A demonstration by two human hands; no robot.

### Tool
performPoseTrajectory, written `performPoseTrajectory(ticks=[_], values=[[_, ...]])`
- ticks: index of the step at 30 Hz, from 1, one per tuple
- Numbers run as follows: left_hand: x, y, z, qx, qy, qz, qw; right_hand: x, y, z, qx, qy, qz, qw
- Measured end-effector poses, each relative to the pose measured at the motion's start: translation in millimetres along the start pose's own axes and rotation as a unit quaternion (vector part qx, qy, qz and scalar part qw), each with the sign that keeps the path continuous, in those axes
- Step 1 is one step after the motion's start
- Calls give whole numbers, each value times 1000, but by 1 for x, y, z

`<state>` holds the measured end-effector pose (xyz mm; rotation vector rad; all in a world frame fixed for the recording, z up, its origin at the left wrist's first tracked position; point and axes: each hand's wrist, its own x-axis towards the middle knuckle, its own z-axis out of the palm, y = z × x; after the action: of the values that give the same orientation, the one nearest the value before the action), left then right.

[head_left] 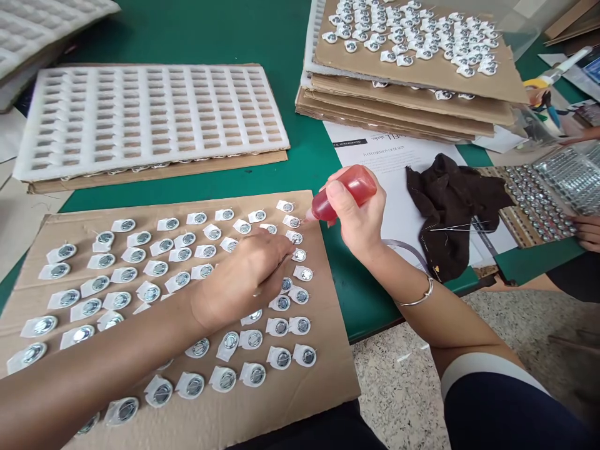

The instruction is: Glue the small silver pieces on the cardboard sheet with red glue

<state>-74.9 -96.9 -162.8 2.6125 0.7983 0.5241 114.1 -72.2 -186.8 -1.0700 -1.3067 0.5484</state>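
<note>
1. Right hand [360,219] is closed in a fist around a red bottle [349,190], thumb on top. The nozzle points left and down at the top right of the cardboard [300,400].
2. Left hand [244,275] lies palm down on the cardboard, fingers curled over parts [281,326] just beside the nozzle. Whether it pinches one cannot be told.
3. Left forearm crosses the cardboard from the lower left and hides some parts.
4. Around them is a green table [225,31]. A white foam tray [150,119] lies beyond the cardboard. A stack [398,106] of cardboard sheets at the top right carries more parts. A dark cloth [450,206] lies on paper [389,156] right of the bottle. Another person's hand [588,232] shows at the far right edge.
5. Counts: one bottle, one cloth, and one bangle [419,297] on the right wrist. Several dozen parts sit in rough rows, each a white tab with a round metal disc. The exact number cannot be told.
</note>
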Motion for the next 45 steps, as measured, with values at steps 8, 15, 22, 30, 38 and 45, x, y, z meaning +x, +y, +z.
performPoseTrajectory(ticks=[8,15,22,30,38,45], values=[[-5,11,17,176,5,103,979,-5,-11,10,-52,-68,-22,996],[-10,10,26,227,43,128,965,-7,-10,12,-96,-93,-20,991],[-10,8,28,230,62,137,962,-7,-10,12,-97,-94,-36,990],[-11,8,27,224,62,135,963,-7,-8,11,-106,-91,-50,989],[-11,8,26,232,52,126,963,-7,-5,12,-122,-84,-58,987],[-11,8,25,223,45,126,966,-8,-5,12,-117,-81,-72,987]])
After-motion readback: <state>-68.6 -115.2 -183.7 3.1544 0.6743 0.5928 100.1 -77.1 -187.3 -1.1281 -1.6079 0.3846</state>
